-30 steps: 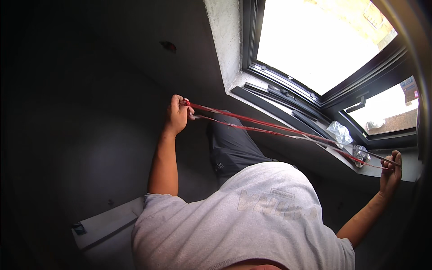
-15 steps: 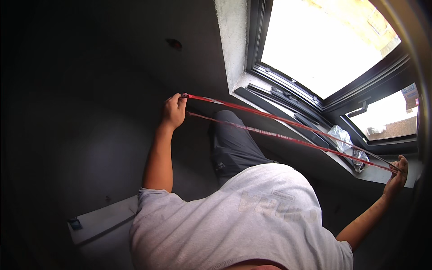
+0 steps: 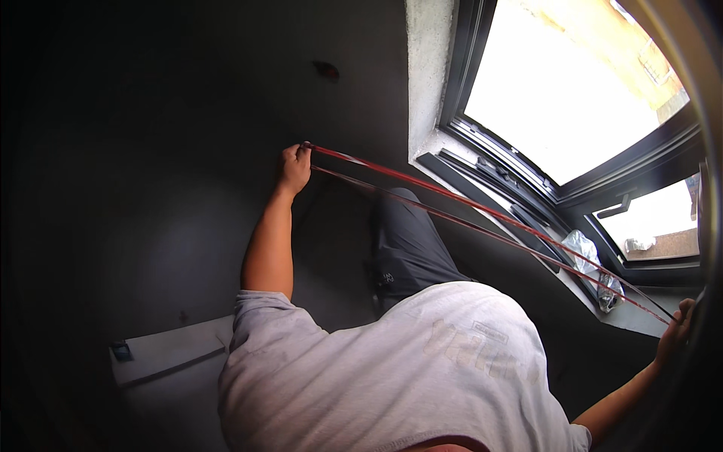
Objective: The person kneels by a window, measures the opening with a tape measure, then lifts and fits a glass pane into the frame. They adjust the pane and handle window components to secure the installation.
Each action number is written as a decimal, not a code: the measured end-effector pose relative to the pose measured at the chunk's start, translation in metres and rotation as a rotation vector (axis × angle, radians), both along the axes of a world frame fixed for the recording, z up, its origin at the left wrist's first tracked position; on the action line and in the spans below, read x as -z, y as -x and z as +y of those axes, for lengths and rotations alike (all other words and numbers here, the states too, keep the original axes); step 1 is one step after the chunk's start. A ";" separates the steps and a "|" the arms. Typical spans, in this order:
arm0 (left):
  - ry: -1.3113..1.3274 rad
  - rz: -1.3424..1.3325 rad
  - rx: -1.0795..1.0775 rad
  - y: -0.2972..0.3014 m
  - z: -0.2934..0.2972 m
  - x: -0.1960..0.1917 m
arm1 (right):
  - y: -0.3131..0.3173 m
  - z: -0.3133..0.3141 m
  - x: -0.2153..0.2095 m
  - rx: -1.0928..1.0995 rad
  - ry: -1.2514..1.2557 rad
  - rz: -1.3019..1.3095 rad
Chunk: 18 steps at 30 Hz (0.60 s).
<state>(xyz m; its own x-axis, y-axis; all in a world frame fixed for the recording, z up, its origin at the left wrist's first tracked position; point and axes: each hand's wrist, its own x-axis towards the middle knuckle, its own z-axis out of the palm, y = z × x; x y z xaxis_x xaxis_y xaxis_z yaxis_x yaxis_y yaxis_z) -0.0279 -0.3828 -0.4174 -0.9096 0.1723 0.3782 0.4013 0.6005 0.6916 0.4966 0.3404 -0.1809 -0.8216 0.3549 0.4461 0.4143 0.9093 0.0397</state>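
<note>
A long, thin red strip (image 3: pixel 407 178) with whitish and dark stretches spans in two runs from one hand to the other, in front of my body. At the far left, my left hand (image 3: pixel 294 170) is closed around one end of it, thumb and fingers pinched together. My right hand (image 3: pixel 675 335), out at the right rim of the view, grips the other end, where both runs meet. Some of its fingers are in shadow. Both runs look taut and nearly straight, sloping down to the right. The lower run is partly blurred.
At the upper right is a dark-framed window (image 3: pixel 452 83). On its sill lie dark long profiles (image 3: pixel 459 181), a clear plastic bag (image 3: pixel 580 248) and another crumpled bag (image 3: pixel 608 292). A white board (image 3: pixel 177 350) with a small dark-blue item (image 3: pixel 120 351) on it is at the lower left.
My right hand has moved down and farther right, and my left hand slightly up, with the strip still held between them. The window and sill have shifted right in view.
</note>
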 end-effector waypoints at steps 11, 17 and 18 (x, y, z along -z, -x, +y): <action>-0.370 -0.247 -0.133 0.021 -0.035 0.033 | -0.013 0.029 0.009 -0.075 0.164 -0.008; -0.475 -0.355 -0.249 0.011 -0.041 0.029 | -0.031 0.055 0.026 0.020 0.162 0.052; -0.487 -0.358 -0.269 0.011 -0.044 0.031 | -0.035 0.063 0.027 0.050 0.118 0.054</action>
<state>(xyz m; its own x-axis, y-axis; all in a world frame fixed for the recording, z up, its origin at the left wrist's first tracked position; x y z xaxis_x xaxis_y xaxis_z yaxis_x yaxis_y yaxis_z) -0.0389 -0.4267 -0.4479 -0.9811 -0.1924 0.0221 -0.0236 0.2324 0.9723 0.5317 0.4030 -0.2080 -0.7776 0.4472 0.4421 0.4578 0.8845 -0.0895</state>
